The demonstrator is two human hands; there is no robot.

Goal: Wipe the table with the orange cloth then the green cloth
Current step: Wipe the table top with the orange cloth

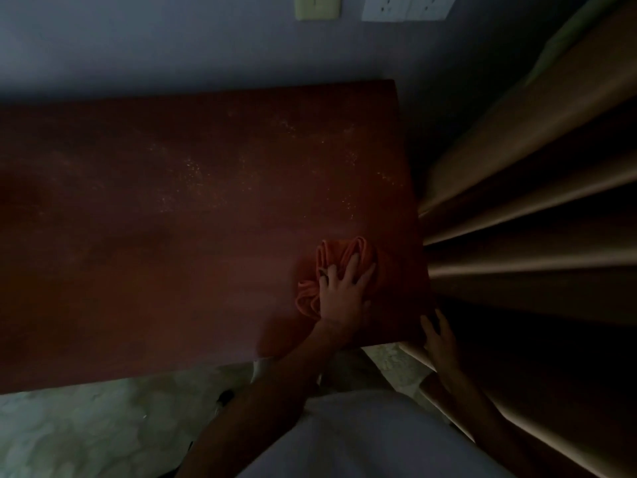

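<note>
While the left hand (343, 291) is pressed flat and open on the orange cloth (344, 267), the bench (172, 236) is dusty. The right hand (439, 336) is laid open at the bench corner.

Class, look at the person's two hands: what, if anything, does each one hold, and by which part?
The left hand presses flat on top of the bunched orange cloth, fingers spread, not gripping. The right hand rests at the table's near right corner, holding nothing.

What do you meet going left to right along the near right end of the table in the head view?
Bare table top → orange cloth under the left hand → right hand at the table's corner → curtain.
</note>
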